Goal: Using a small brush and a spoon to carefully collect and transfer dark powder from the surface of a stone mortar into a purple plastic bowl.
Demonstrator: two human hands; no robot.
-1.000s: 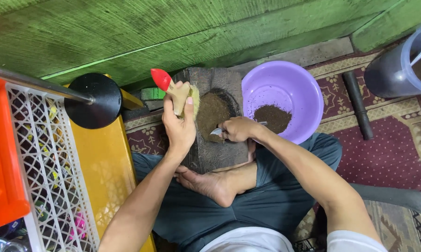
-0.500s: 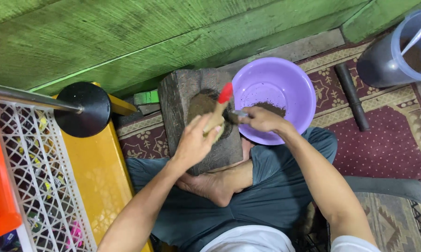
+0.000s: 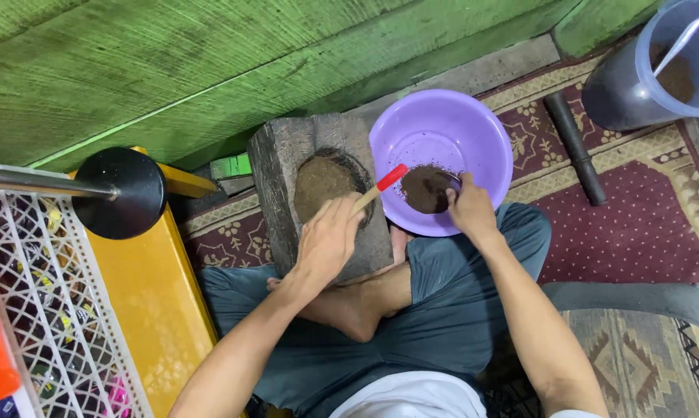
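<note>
Between the person's crossed legs on the patterned red rug (image 3: 620, 232) sits a grey stone grinding block (image 3: 287, 178), with a shallow round hollow still coated in brown ground paste (image 3: 322, 179). Just to its right, touching the block's edge, rests a purple plastic basin (image 3: 442, 131), which holds a dark mound of the same brown stuff (image 3: 427, 188) near its front wall.

The left hand (image 3: 330, 240) is closed around the wooden handle of a small scraper with a red tip (image 3: 380, 187); the tip reaches over the basin's rim toward the mound. The right hand (image 3: 469, 209) is curled over the basin's near rim beside the mound; it seems to pinch a small metal tool, but its fingers hide what it grips, so I cannot tell for sure.

As a judgement, the transfer is partly done: a good heap already lies in the basin, while a thin layer remains in the stone's hollow and has yet to be scraped out.

A black cylindrical roller (image 3: 574, 147) lies on the rug to the right of the basin, well apart from both hands. Farther right stands a clear plastic jug (image 3: 659, 85) with brown contents and a white spoon inside. At left are a yellow bench (image 3: 148, 302), a white wire rack (image 3: 47, 310) and a black round disc (image 3: 121, 190) on a metal bar.
</note>
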